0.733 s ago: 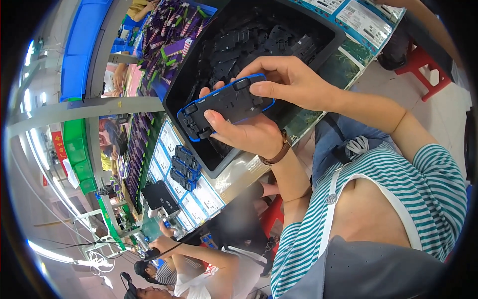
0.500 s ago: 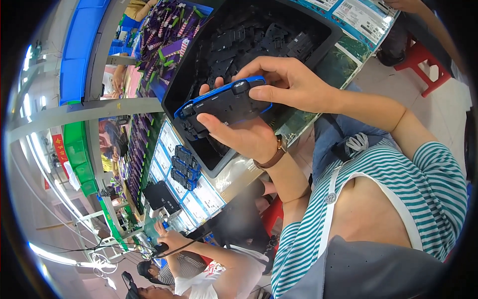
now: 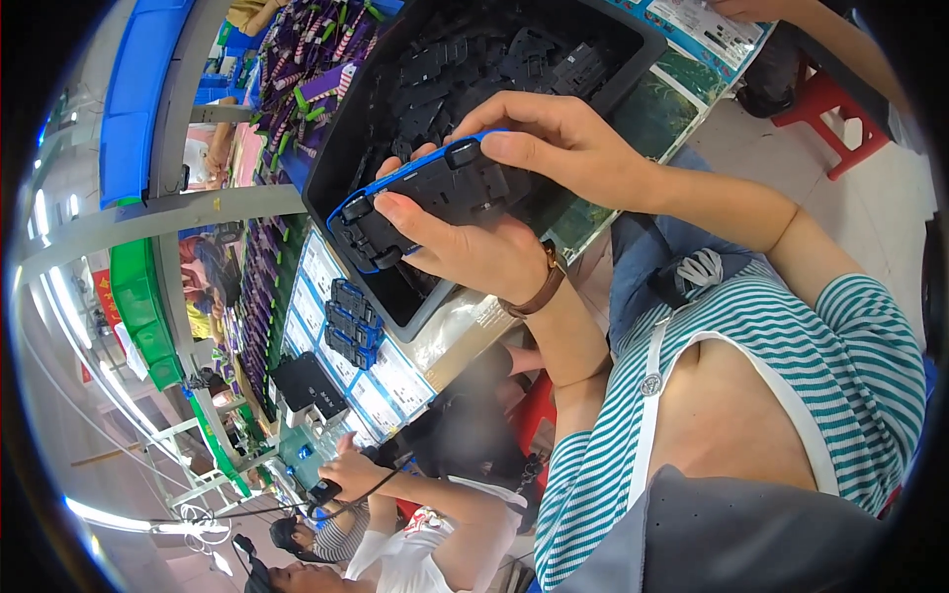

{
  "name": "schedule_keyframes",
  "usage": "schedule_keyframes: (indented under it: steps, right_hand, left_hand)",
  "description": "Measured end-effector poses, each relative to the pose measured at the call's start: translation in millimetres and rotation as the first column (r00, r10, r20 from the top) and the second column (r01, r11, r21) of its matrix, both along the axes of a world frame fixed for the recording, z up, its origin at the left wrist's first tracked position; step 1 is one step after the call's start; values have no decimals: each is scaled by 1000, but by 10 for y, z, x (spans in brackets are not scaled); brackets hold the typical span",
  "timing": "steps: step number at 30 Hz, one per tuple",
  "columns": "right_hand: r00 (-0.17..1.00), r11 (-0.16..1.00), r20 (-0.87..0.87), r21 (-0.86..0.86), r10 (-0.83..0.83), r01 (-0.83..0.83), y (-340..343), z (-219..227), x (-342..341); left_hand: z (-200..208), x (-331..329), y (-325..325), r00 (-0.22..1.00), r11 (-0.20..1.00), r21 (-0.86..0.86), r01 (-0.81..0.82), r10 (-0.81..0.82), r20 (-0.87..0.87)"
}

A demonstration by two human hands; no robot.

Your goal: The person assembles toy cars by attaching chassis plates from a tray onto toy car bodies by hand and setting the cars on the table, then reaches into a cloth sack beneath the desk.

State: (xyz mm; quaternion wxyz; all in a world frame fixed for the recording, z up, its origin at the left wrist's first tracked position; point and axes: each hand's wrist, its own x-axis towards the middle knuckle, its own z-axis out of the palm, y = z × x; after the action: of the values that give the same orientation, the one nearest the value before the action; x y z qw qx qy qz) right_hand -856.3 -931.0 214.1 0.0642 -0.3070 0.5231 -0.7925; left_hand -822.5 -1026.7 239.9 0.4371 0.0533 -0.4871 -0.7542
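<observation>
Between my hands is a toy car [image 3: 425,203] with a blue body edge and black wheels, its black underside turned up toward me. My left hand [image 3: 474,247], with a brown-strapped watch at the wrist, grips it from below, thumb across the underside. The far end is pinched by my right hand [image 3: 563,148], its thumb near a wheel. Beneath them stands a deep black bin [image 3: 331,173] with many loose black plastic chassis parts [image 3: 425,94] inside. Several blue-and-black car pieces [image 3: 353,324] sit side by side on the table beyond my left hand.
Printed sheets [image 3: 390,390] cover the table beside the bin. Purple packages [image 3: 316,89] are heaped behind it. A black flat box [image 3: 306,385] lies near a co-worker's hand [image 3: 351,469] at the lower left. Red stools [image 3: 840,133] stand at the right.
Now the toy car's wheeled underside faces me more fully, tilted in my hands. The whole view has shifted slightly. A co-worker's hands have moved a little at the lower left.
</observation>
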Motion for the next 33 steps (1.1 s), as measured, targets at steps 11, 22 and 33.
schedule_keyframes:
  steps: [11, 22, 33]
  right_hand:
    - [998, 997, -26, -37, -61, 60, -20, -14, 65]
    - [999, 996, -52, 87, -16, 21, 39, -8, 109]
    - [996, 998, 88, -63, 25, -19, -11, -104, 47]
  left_hand:
    - [-14, 52, -9, 999, 998, -16, 53, -53, 13]
    - [-67, 49, 7, 1000, 999, -41, -22, 22, -14]
    - [-114, 58, 51, 1000, 999, -33, -14, 14, -17]
